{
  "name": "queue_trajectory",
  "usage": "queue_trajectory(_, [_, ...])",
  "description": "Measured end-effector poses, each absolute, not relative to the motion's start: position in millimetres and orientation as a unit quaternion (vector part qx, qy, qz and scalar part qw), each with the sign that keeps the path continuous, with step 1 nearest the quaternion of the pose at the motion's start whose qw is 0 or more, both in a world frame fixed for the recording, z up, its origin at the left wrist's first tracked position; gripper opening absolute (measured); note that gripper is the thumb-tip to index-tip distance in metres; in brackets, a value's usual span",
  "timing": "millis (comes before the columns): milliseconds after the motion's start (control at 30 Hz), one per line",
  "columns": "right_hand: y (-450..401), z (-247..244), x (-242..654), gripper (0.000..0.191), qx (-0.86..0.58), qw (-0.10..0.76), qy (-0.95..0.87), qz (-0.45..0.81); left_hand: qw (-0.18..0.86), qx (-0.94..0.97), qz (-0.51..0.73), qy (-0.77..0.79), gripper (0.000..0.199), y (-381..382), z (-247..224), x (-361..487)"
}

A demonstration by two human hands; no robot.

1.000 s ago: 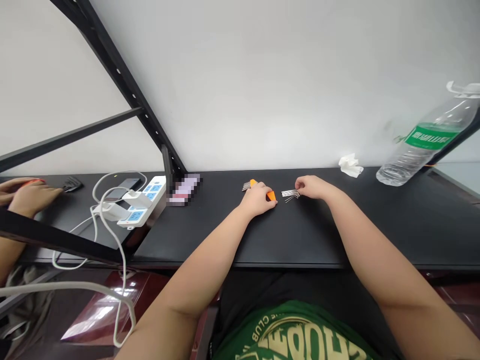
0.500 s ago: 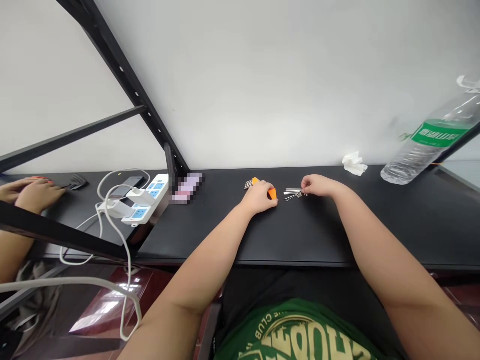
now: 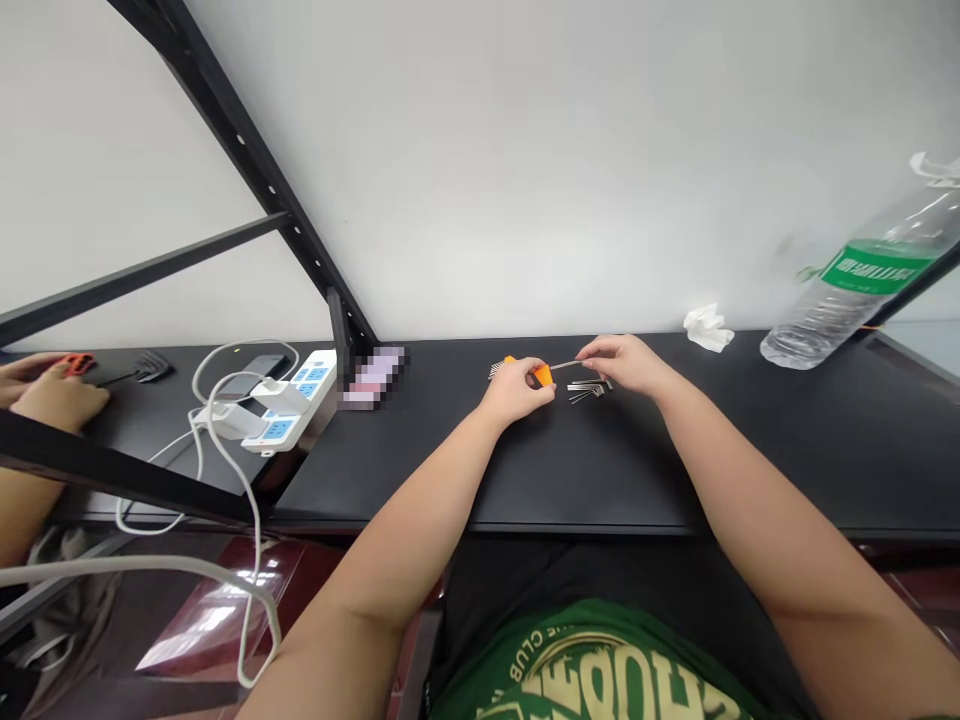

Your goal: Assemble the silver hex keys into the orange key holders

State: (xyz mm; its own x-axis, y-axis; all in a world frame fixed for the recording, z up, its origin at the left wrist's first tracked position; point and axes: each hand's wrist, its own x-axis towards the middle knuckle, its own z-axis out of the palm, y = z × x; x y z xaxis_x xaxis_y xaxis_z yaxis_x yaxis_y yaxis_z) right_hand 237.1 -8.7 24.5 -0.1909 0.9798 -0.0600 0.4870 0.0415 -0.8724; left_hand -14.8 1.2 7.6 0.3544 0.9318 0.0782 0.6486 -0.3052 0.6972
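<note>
My left hand point(image 3: 517, 388) is closed around an orange hex key holder point(image 3: 544, 375), its fingers covering the middle of it. Several metal keys point(image 3: 495, 369) show at the holder's far left end. In the fingertips of my right hand point(image 3: 616, 360) is a single hex key point(image 3: 566, 365), its long arm pointing left with the tip at the holder's right end. Whether the tip is inside the holder I cannot tell. Just below my right hand lies a small pile of loose hex keys point(image 3: 589, 390) on the black tabletop point(image 3: 600, 470).
A crumpled white tissue point(image 3: 708, 328) and a large clear bottle point(image 3: 847, 280) stand to the right. On the left are a pixelated card-like item point(image 3: 373, 378), a white power strip point(image 3: 300, 400) with cables, a phone point(image 3: 255, 375) and a black metal frame point(image 3: 292, 220). Another person's hands point(image 3: 60, 395) hold something orange.
My right hand has lifted a hex key off the pile and moved it up and left to the orange holder. The left hand has tilted the holder slightly. The other person's hands shifted.
</note>
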Motion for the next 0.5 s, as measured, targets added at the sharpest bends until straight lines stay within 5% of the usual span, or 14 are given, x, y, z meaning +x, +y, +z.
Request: queue_trajectory(500, [-13.0,31.1,232.9,0.020,-0.512,0.362,-0.716,0.306,0.376,0.746,0.284,0.470,0.035,-2.0,11.6,-13.2])
